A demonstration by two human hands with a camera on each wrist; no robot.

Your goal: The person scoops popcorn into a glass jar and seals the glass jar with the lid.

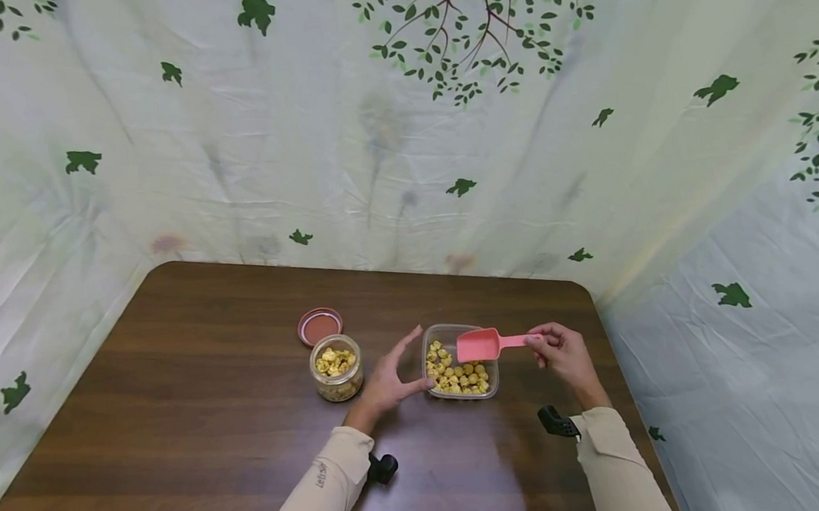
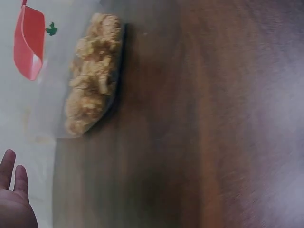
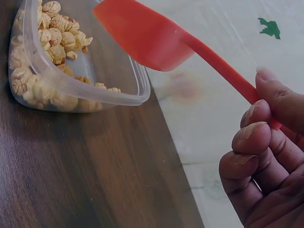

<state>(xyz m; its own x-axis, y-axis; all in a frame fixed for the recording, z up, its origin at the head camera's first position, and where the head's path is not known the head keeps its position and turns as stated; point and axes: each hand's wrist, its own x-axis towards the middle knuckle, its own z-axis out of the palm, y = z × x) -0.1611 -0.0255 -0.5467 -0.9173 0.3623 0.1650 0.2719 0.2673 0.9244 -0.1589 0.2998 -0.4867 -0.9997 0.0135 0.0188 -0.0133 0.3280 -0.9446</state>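
Observation:
A pink scoop [image 1: 479, 345] hangs over the clear plastic container [image 1: 494, 386], its handle pinched between the thumb and fingers of my right hand [image 1: 563, 355]. Caramel popcorn [image 1: 458, 380] covers part of the container's floor, as the right wrist view also shows. My left hand [image 1: 387, 382] is spread at the container's left side, its thumb tip right at the near left wall and its fingers pointing up and away. In the left wrist view only a few fingers [image 2: 20, 183] appear at the lower left corner.
Left of my left hand stands a glass jar [image 1: 338, 389] holding more popcorn, with a reddish lid [image 1: 320, 326] lying just behind it. The brown wooden table [image 1: 201, 390] ends at a leaf-printed white curtain [image 1: 334, 151]. A dark device [image 1: 557, 421] is strapped to each wrist.

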